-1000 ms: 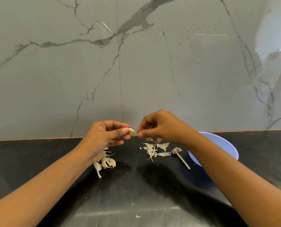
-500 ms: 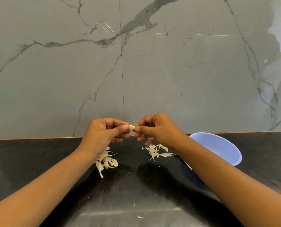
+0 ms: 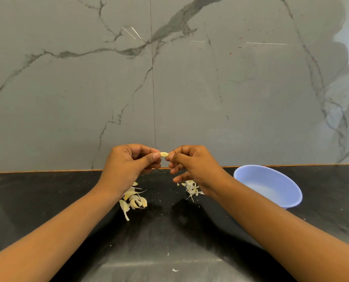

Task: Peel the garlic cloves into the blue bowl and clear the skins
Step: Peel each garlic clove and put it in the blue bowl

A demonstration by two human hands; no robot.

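At the centre of the frame the left hand [image 3: 128,162] pinches a garlic clove [image 3: 164,154] and the right hand [image 3: 193,164] nips its free tip, so peeling seems the step in hand, and next the bare clove should drop into the blue bowl [image 3: 279,178] at the right.

A small, pale yellow garlic clove [image 3: 164,154] lies level, pinched at each end by the left hand [image 3: 128,165] and the right hand [image 3: 194,165]. Below the left hand, more cloves [image 3: 134,200] sit heaped on the dark counter [image 3: 47,190]. Papery white skins [image 3: 191,188] lie under the right hand. A light blue bowl [image 3: 281,192] stands further right.
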